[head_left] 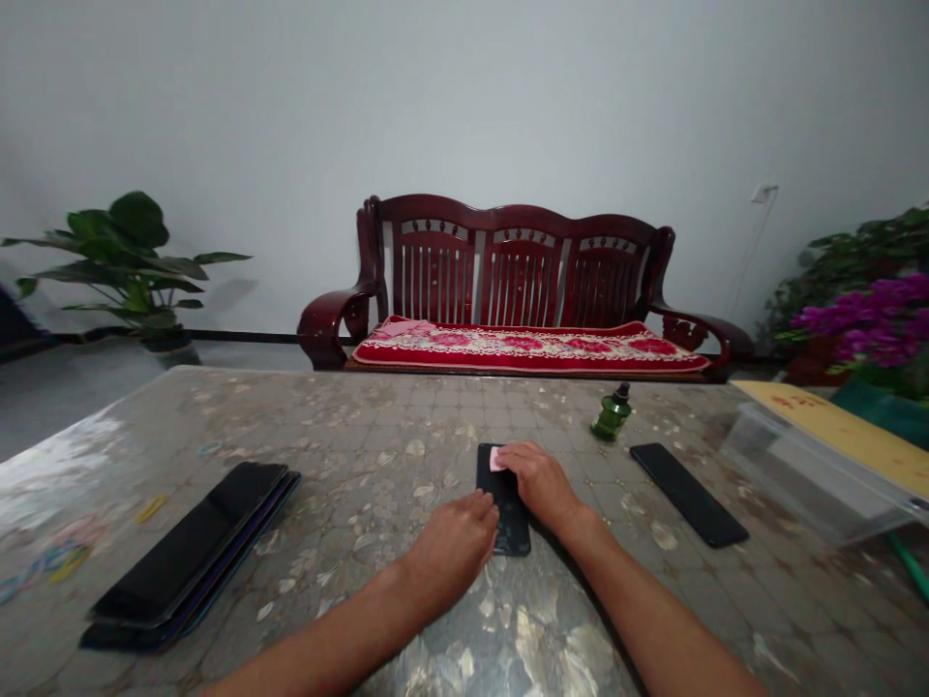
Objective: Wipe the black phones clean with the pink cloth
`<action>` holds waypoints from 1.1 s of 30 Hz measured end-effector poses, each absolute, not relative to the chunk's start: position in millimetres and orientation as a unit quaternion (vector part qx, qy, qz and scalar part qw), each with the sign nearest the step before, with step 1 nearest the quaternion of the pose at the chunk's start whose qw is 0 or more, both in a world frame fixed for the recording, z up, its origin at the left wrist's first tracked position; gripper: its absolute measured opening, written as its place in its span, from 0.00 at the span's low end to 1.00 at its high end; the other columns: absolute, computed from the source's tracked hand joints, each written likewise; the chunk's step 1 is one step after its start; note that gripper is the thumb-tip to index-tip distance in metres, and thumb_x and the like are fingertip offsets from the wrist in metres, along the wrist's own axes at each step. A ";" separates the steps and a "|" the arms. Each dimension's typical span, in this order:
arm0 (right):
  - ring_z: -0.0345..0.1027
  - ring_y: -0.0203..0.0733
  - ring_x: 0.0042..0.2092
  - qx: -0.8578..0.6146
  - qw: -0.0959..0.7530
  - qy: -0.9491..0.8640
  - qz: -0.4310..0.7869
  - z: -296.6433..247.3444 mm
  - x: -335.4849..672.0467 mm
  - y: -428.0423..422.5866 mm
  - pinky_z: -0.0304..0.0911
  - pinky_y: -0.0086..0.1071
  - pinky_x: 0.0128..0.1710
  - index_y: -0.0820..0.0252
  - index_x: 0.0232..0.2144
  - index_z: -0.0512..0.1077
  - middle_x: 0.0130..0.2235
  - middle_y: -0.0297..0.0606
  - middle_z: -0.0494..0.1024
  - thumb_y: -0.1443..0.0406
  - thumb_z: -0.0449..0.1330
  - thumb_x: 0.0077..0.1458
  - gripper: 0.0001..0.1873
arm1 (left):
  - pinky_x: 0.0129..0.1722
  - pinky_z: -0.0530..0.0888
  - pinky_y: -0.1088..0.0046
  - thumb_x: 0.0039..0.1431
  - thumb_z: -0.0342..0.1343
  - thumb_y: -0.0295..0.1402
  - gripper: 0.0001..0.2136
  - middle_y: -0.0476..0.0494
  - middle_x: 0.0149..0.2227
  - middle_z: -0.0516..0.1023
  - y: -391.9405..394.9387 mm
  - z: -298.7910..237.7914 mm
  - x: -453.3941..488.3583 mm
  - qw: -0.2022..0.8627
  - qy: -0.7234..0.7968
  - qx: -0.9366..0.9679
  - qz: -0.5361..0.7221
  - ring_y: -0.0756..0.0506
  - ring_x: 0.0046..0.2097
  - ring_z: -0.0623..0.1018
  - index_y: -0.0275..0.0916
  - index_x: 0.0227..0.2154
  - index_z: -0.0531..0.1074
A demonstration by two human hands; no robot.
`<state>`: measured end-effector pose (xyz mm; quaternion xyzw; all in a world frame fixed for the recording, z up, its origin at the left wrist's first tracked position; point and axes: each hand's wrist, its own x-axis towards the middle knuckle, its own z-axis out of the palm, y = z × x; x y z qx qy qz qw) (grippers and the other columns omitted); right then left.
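A black phone [508,518] lies flat on the patterned table [377,426] in front of me. My left hand [454,547] rests at the phone's near left edge, fingers curled against it and steadying it. My right hand [541,484] lies on top of the phone, fingers pressed onto a small pink cloth [496,458] at its far end.
A second black phone [688,494] lies to the right, with a small green bottle [612,413] behind it. A stack of dark tablets [193,552] sits at the left. A clear plastic box [820,465] stands at the right edge. A wooden bench [519,290] and potted plants are beyond.
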<state>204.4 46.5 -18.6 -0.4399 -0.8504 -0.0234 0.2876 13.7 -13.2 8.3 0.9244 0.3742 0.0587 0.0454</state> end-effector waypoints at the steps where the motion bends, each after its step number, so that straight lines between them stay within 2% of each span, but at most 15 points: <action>1: 0.74 0.44 0.46 -0.442 0.288 -0.849 -0.023 -19.4 204.8 46.9 0.69 0.36 0.49 0.59 0.40 0.80 0.44 0.41 0.82 0.80 0.54 0.55 0.20 | 0.53 0.76 0.60 0.65 0.51 0.24 0.10 0.33 0.48 0.79 -11.8 10.1 13.1 0.056 0.378 0.922 0.057 0.38 0.50 0.79 0.31 0.44 0.76; 4: 0.74 0.44 0.48 -0.441 0.294 -0.848 -0.017 -22.6 206.7 46.5 0.69 0.37 0.50 0.58 0.40 0.80 0.45 0.42 0.82 0.79 0.55 0.56 0.19 | 0.52 0.76 0.61 0.64 0.51 0.23 0.11 0.35 0.48 0.80 -7.4 15.8 10.1 0.094 0.387 0.915 0.063 0.39 0.49 0.80 0.34 0.43 0.77; 9: 0.74 0.44 0.47 -0.445 0.324 -0.835 -0.007 -25.9 209.6 42.7 0.69 0.38 0.49 0.59 0.40 0.80 0.44 0.43 0.82 0.78 0.54 0.56 0.18 | 0.57 0.73 0.61 0.62 0.53 0.25 0.13 0.35 0.54 0.78 -8.6 20.4 6.2 0.133 0.426 0.890 0.093 0.39 0.54 0.78 0.37 0.46 0.78; 14: 0.74 0.45 0.45 -0.469 0.352 -0.810 0.004 -24.8 208.6 33.4 0.69 0.38 0.49 0.58 0.40 0.80 0.42 0.42 0.82 0.78 0.52 0.57 0.19 | 0.61 0.68 0.63 0.59 0.53 0.25 0.21 0.37 0.60 0.73 -14.5 17.1 7.9 0.153 0.488 0.851 0.121 0.40 0.60 0.72 0.39 0.55 0.72; 18: 0.75 0.43 0.43 -0.477 0.374 -0.794 0.044 -22.7 203.1 25.8 0.69 0.36 0.48 0.58 0.40 0.80 0.42 0.42 0.82 0.77 0.49 0.58 0.21 | 0.61 0.67 0.62 0.59 0.55 0.29 0.23 0.37 0.61 0.71 -14.1 17.0 16.3 0.158 0.507 0.838 0.127 0.39 0.61 0.71 0.40 0.59 0.69; 22: 0.76 0.43 0.45 -0.487 0.406 -0.766 0.104 -20.2 196.8 22.2 0.70 0.36 0.49 0.59 0.40 0.81 0.43 0.42 0.82 0.75 0.49 0.59 0.21 | 0.61 0.65 0.60 0.60 0.56 0.37 0.29 0.33 0.62 0.68 -14.7 22.1 34.7 0.166 0.535 0.823 0.095 0.35 0.61 0.69 0.37 0.63 0.63; 27: 0.76 0.44 0.44 -0.515 0.452 -0.708 0.170 -15.3 194.4 21.3 0.70 0.37 0.48 0.56 0.38 0.81 0.41 0.40 0.83 0.71 0.53 0.58 0.17 | 0.60 0.63 0.50 0.55 0.60 0.46 0.35 0.26 0.66 0.60 -18.7 18.2 59.3 0.123 0.581 0.801 0.073 0.27 0.63 0.65 0.36 0.63 0.62; 33: 0.76 0.45 0.41 -0.533 0.502 -0.639 0.236 -16.4 192.9 21.5 0.70 0.39 0.46 0.56 0.35 0.82 0.39 0.39 0.83 0.69 0.54 0.52 0.16 | 0.59 0.63 0.46 0.51 0.61 0.40 0.34 0.22 0.67 0.57 -19.3 19.7 66.6 0.099 0.600 0.791 0.066 0.25 0.63 0.65 0.35 0.62 0.63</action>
